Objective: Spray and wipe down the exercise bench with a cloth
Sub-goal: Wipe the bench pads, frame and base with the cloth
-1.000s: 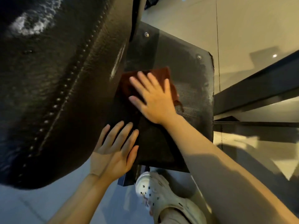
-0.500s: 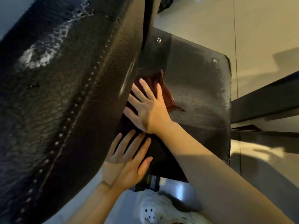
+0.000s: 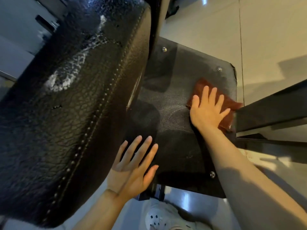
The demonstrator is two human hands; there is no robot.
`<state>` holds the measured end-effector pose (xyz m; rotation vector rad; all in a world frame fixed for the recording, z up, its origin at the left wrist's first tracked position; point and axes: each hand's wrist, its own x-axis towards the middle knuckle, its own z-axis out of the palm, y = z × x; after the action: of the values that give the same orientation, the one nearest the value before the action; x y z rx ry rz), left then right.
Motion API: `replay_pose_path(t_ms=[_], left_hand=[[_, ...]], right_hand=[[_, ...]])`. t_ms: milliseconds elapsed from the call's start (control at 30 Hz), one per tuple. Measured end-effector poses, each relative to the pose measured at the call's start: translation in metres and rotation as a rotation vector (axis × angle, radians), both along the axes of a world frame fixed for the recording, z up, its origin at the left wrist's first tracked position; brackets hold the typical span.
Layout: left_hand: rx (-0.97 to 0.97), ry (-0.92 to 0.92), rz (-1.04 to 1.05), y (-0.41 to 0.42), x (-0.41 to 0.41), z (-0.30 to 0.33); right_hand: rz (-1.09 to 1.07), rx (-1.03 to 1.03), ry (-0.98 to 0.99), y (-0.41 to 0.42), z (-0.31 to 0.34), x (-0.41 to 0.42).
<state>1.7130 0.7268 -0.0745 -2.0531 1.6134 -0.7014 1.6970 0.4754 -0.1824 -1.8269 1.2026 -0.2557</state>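
The right hand (image 3: 207, 108) lies flat with its fingers straight and spread, pressing a reddish-brown cloth (image 3: 222, 103) onto the black textured plate (image 3: 174, 146) at the right of centre in the frame. The cloth sits at the plate's right edge, its far corner reaching toward the dark metal beam (image 3: 272, 108) that crosses the right side. The left hand (image 3: 132, 165), lower centre, is also open, fingers straight and together. It seems to touch the near edge of the plate or the side of the pad, though I cannot tell how firmly, and it holds nothing.

Faint curved streaks show on the plate just left of the cloth, and small bolts (image 3: 219, 69) mark its corners. The big black leather-look bench pad (image 3: 66, 105) with its row of studs fills the left half of the frame. White foamy patches of spray (image 3: 58, 82) sit on its upper part, unwiped.

Judging by this, the wiping step is in hand, and it is on the lower plate rather than the pad. The next move likely calls for drawing the cloth back across the rest of the plate with flat, even pressure, then lifting it to the pad to take up the foam there. A white perforated clog (image 3: 159, 218) on the pale floor (image 3: 207, 22) shows at the bottom edge.
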Motion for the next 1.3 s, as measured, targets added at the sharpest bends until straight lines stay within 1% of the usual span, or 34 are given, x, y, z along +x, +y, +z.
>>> replay_pose_path(t_ms=[67,133,200,233,267,333,367,433,500,533,633,700,733,800,867,933,1000,1067,1200,1300], left_hand=[[-0.020,0.022,-0.013,0.000,0.001,0.000],[-0.060,0.050,-0.043,0.002,0.003,-0.001],[-0.085,0.071,-0.081,0.003,0.004,-0.001],[-0.086,0.074,-0.091,0.003,0.004,-0.002],[-0.082,0.075,-0.096,0.003,0.004,-0.002],[-0.082,0.078,-0.103,0.003,0.004,-0.003],[-0.084,0.082,-0.112,0.004,0.005,-0.003],[-0.095,0.090,-0.141,0.005,0.006,-0.003],[-0.120,0.109,-0.161,0.005,0.007,-0.005],[-0.134,0.117,-0.167,0.005,0.007,-0.005],[-0.155,0.120,-0.181,0.004,0.007,-0.007],[-0.149,0.115,-0.179,0.004,0.007,-0.007],[-0.146,0.104,-0.174,0.004,0.007,-0.008],[-0.137,0.087,-0.155,0.004,0.007,-0.008],[-0.118,0.068,-0.147,0.003,0.008,-0.007],[-0.090,0.061,-0.151,0.004,0.008,-0.006],[-0.089,0.059,-0.152,0.005,0.008,-0.005],[-0.100,0.071,-0.147,0.005,0.007,-0.006],[-0.099,0.094,-0.135,0.005,0.007,-0.004],[-0.065,0.097,-0.097,0.003,0.006,-0.001]], right_hand=[[0.096,-0.158,-0.080,0.032,0.031,0.017],[0.289,-0.321,-0.248,0.069,0.070,0.032],[0.548,-0.395,-0.348,0.090,0.095,0.037],[0.627,-0.430,-0.377,0.091,0.097,0.036],[0.644,-0.465,-0.414,0.087,0.093,0.032],[0.548,-0.484,-0.442,0.076,0.066,0.019],[0.451,-0.454,-0.395,0.069,0.048,0.008],[0.280,-0.360,-0.230,0.047,0.004,-0.021],[0.205,-0.212,-0.092,0.026,-0.031,-0.054],[0.187,-0.160,-0.058,0.020,-0.040,-0.067],[0.145,-0.116,-0.021,0.034,-0.036,-0.075],[0.209,-0.172,-0.042,0.061,-0.012,-0.066],[0.264,-0.225,-0.093,0.074,0.004,-0.058],[0.408,-0.327,-0.256,0.092,0.034,-0.035],[0.534,-0.446,-0.393,0.094,0.052,-0.011],[0.588,-0.504,-0.447,0.084,0.054,0.002],[0.562,-0.512,-0.422,0.076,0.040,-0.002],[0.437,-0.458,-0.347,0.070,0.017,-0.020],[0.209,-0.219,-0.090,0.049,-0.037,-0.075],[0.123,-0.133,-0.023,0.070,-0.031,-0.089]])
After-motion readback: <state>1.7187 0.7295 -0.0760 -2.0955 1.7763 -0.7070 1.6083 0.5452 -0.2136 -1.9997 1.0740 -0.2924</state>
